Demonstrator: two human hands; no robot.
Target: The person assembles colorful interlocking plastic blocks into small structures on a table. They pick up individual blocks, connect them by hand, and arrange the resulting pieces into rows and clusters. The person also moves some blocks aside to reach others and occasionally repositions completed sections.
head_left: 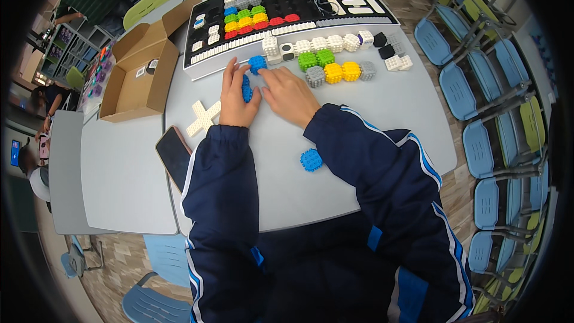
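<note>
My left hand (238, 101) is curled around a blue studded block (247, 88), which shows between its thumb and fingers. Just beyond it sits another blue block (257, 64), close to the fingertips of both hands. My right hand (290, 96) lies to the right, palm down, its thumb and index finger apart and the index fingertip near the farther blue block. Whether that fingertip touches the block, I cannot tell. A third blue block (311, 160) rests alone nearer to me. Left of my left wrist lies a cream cross-shaped plate (203, 118).
A parts tray (257, 36) with coloured blocks and white pieces spans the far side. Before it stand a white block row (327, 43), green blocks (316, 58) and yellow blocks (342, 72). A phone (173, 154) and open cardboard box (134, 78) lie left; stacked chairs (457, 93) stand right.
</note>
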